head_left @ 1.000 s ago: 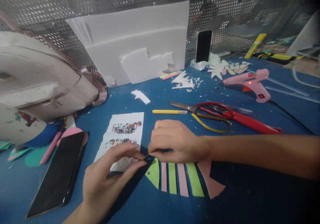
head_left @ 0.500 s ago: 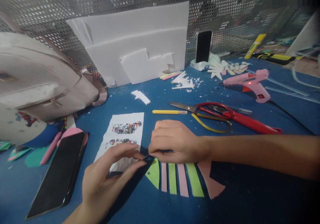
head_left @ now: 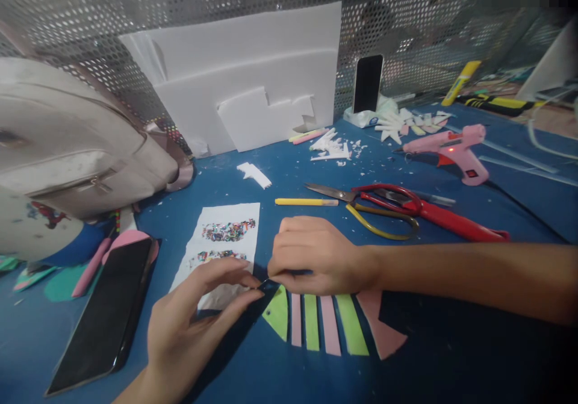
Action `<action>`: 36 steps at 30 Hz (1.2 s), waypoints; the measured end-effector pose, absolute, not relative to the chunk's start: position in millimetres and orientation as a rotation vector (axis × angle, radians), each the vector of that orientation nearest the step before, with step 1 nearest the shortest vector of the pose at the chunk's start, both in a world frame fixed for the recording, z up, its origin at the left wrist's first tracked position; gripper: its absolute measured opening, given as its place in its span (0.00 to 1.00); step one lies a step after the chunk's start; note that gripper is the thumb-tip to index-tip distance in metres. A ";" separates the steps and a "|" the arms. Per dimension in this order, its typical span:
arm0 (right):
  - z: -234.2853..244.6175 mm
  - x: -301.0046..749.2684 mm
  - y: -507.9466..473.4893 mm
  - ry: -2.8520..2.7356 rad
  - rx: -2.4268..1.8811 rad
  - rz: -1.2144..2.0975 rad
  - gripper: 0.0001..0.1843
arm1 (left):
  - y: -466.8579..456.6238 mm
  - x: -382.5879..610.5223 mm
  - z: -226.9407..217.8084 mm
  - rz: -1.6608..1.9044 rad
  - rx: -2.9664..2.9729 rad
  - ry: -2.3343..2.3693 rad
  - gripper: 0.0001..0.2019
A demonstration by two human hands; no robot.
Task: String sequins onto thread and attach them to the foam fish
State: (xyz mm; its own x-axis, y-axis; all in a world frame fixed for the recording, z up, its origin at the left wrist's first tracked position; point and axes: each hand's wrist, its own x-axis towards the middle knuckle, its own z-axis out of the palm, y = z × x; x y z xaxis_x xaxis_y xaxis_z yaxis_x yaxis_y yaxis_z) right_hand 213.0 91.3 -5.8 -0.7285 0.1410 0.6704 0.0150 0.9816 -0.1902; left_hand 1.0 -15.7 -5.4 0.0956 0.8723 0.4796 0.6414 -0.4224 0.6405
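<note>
Thin strand (head_left: 266, 282), possibly wire, is pinched by the left hand (head_left: 187, 316) and right hand (head_left: 316, 254).

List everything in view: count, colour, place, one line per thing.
Flat cut fish pieces: 6 visible, green and pink, front centre
Torn paper sheet under multicoloured flakes: 1, white, left of centre
Slim pen: 1, yellow, centre
Metal scissors: 1, red and yellow handles, right of centre
Pistol-shaped plastic glue gun: 1, pink, right
Flat phones: 2, black-screened, front left and rear
Zipped backpack: 1, beige, left
Large sheet: 1, white, against perforated grey panel
Small scraps: many, mostly white, rear centre
Smaller oddments: several, mixed colours, left edge and rear right
Tabletop: 1, blue, underneath
Left hand: 1, front left, pinching a thin item
Right hand: 1, centre, likewise
</note>
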 end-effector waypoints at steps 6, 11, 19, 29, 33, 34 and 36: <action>-6.6 213.2 91.6 -2.421 -0.101 0.216 0.11 | -15.2 2.6 -4.7 1.248 2.125 1.504 0.17; -7.1 212.3 91.1 -2.428 -0.067 0.153 0.11 | -15.1 4.6 -4.9 1.220 2.154 1.532 0.17; -8.3 210.5 90.5 -2.528 -0.076 0.175 0.12 | -13.7 8.8 -5.4 1.154 2.159 1.503 0.17; -9.3 212.1 90.9 -2.532 -0.012 0.146 0.12 | -11.1 15.4 -1.3 1.097 2.254 1.485 0.13; -9.3 212.3 91.8 -2.518 -0.112 0.273 0.08 | -11.9 13.1 -1.2 1.149 2.290 1.409 0.14; -8.8 212.6 92.4 -2.505 -0.150 0.337 0.07 | -12.4 11.8 -1.5 1.154 2.300 1.385 0.15; -7.4 213.2 93.7 -2.455 -0.232 0.468 0.04 | -12.6 8.9 -2.4 1.144 2.342 1.342 0.16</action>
